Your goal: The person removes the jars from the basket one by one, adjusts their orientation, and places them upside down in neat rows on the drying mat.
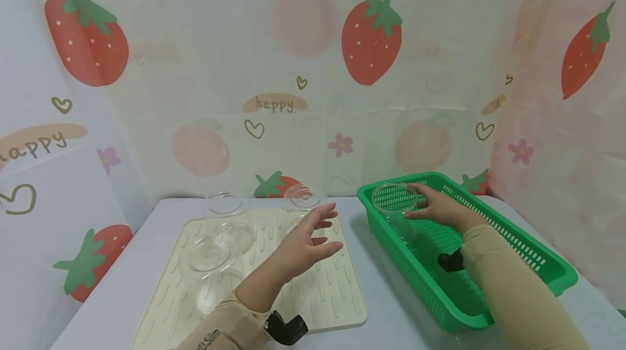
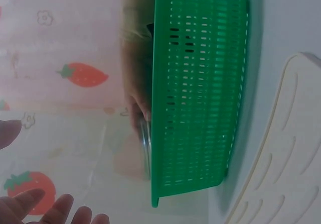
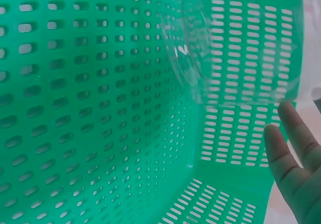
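Note:
My right hand [image 1: 442,208] reaches over the green basket [image 1: 406,260] and holds a clear round plastic cup [image 1: 393,210] by the right side of its rim. The cup stands upright at the basket's far left corner, its lower part inside. In the right wrist view, two fingers [image 3: 281,153] stretch out beside the cup's clear wall. My left hand [image 1: 303,247] is held over the cream mat [image 1: 337,295], fingers spread and holding nothing. More clear cups [image 1: 207,257] stand on the mat, on the left and behind the left hand.
The basket has slotted sides and a raised rim, and stands right of the mat on a white table [image 1: 359,230]. A strawberry-print cloth [image 1: 313,67] hangs behind and at both sides. Dark wrist mounts [image 1: 286,328] sit on the sleeves.

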